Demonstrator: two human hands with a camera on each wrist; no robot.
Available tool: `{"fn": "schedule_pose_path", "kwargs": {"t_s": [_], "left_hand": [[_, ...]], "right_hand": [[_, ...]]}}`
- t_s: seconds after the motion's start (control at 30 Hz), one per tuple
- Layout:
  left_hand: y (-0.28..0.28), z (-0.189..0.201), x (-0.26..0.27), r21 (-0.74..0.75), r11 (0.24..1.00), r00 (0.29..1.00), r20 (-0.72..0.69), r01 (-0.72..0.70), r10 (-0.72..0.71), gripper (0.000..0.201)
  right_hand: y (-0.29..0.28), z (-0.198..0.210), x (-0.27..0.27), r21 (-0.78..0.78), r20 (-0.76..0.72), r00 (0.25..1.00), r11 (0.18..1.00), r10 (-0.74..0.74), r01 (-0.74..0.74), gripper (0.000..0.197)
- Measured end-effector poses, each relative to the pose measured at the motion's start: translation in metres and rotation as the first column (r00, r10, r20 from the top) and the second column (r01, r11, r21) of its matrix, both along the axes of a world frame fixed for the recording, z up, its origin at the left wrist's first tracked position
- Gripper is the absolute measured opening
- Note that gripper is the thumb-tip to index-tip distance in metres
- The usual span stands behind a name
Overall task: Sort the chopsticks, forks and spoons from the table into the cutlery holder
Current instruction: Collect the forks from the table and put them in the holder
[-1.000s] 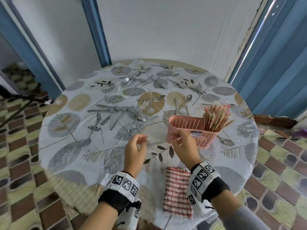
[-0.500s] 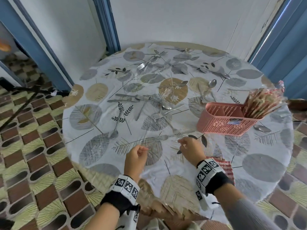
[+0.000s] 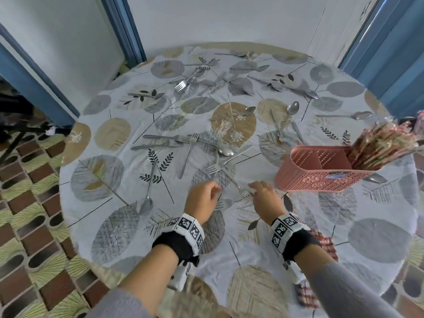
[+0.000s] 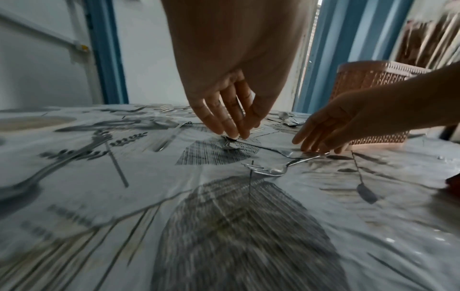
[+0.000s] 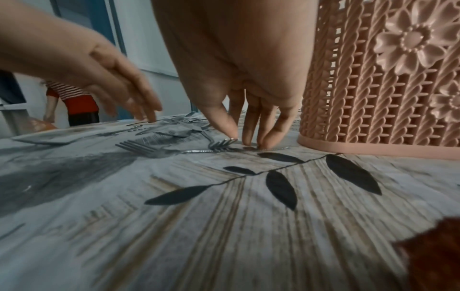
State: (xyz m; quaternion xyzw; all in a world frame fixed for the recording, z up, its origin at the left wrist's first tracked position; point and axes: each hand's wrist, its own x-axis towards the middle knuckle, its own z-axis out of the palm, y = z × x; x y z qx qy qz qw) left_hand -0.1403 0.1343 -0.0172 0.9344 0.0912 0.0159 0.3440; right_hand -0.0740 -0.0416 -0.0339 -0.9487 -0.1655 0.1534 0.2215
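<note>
The pink cutlery holder (image 3: pixel 316 177) (image 5: pixel 373 98) stands on the table's right side, with wrapped chopsticks (image 3: pixel 380 145) in its right compartment. Forks and spoons lie scattered over the leaf-print cloth. A fork (image 3: pixel 226 203) (image 4: pixel 268 171) (image 5: pixel 149 151) lies between my hands. My right hand (image 3: pixel 252 188) (image 5: pixel 246 139) presses straight fingertips on its handle, thumb at the tines of a second fork (image 5: pixel 221 144). My left hand (image 3: pixel 216 189) (image 4: pixel 234 133) points its fingertips down together near a third fork's tines (image 4: pixel 229 144). Whether it touches them is unclear.
More forks (image 3: pixel 165 143) and spoons (image 3: pixel 146 203) lie in the middle and at the back. A red checked cloth (image 3: pixel 325 244) lies by my right wrist. The round table's edge (image 3: pixel 75 246) drops to a tiled floor. A person in red (image 5: pixel 77 102) stands far behind.
My right hand has left the holder and come down onto the fork handle. My left hand has uncurled from a fist and moved forward towards the forks.
</note>
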Motion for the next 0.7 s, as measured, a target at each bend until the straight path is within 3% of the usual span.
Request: {"fn": "schedule_pose_path", "kwargs": {"t_s": [0.17,0.3,0.43,0.7], "left_hand": [[-0.009,0.001,0.044,0.294,0.908,0.955,-0.109,0.298,-0.277,0.043],[-0.013,-0.004,0.070,0.448,0.787,0.906,-0.219,0.424,-0.363,0.053],[-0.014,-0.008,0.081,0.542,0.679,0.869,-0.297,0.495,-0.396,0.048],[-0.015,-0.009,0.086,0.602,0.531,0.800,-0.388,0.596,-0.458,0.031]], "right_hand": [[-0.008,-0.008,0.006,-0.031,0.067,0.993,0.995,0.102,-0.100,0.054],[-0.018,-0.012,0.012,-0.088,0.121,0.981,0.986,0.150,-0.140,0.048],[-0.025,-0.013,0.011,-0.065,0.159,0.971,0.983,0.177,-0.169,0.034],[-0.027,-0.016,0.009,0.007,0.137,0.973,0.982,0.184,-0.187,0.034]]}}
